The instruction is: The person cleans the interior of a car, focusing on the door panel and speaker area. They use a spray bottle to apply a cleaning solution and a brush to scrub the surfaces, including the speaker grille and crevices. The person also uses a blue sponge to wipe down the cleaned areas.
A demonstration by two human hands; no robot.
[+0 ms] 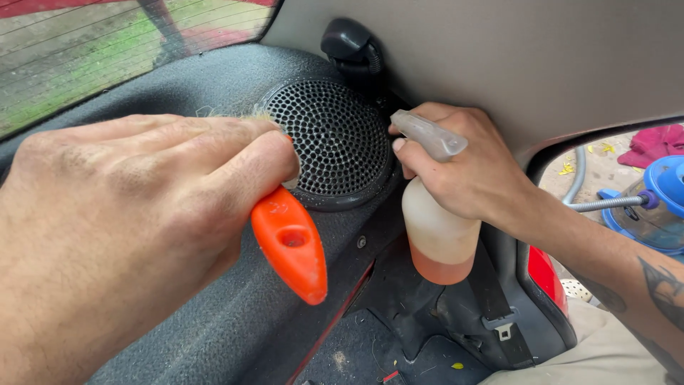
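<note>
Far left, rear window glass with defroster lines, grass blurred outside. Below it the dark grey carpeted parcel shelf runs across the lower left.

Left hand fills the left half, fingers curled tight and clamped on the orange plastic-handled brush. Long axis of the brush runs diagonally: rounded handle end with a small hang-hole points down and right, out from under the thumb side of the fist; bristle end points up and left, mostly hidden by the fingers. A few pale bristles show above the knuckles, just at the left rim of the round black perforated speaker grille. Whether the bristles touch the grille, cannot tell. Thumb lies near the grille's left edge.

The grille sits in the shelf, centre frame, holes facing the camera. Above it a black plastic seat-belt guide sits against the grey pillar trim.

Just right of the grille, the right hand is wrapped shut around the neck of a translucent plastic spray bottle. Bottle stands near upright, long axis vertical, slightly tilted; the grey nozzle points left toward the grille. Orange-pink liquid fills the lower part. Index finger lies across the trigger area; how far it is squeezed, cannot tell. Body of the bottle hangs below the hand.

Lower right: black seat belt with buckle, a red tail-light edge. Far right, outside, a blue vacuum canister with a ribbed hose, and a red cloth on the ground.
</note>
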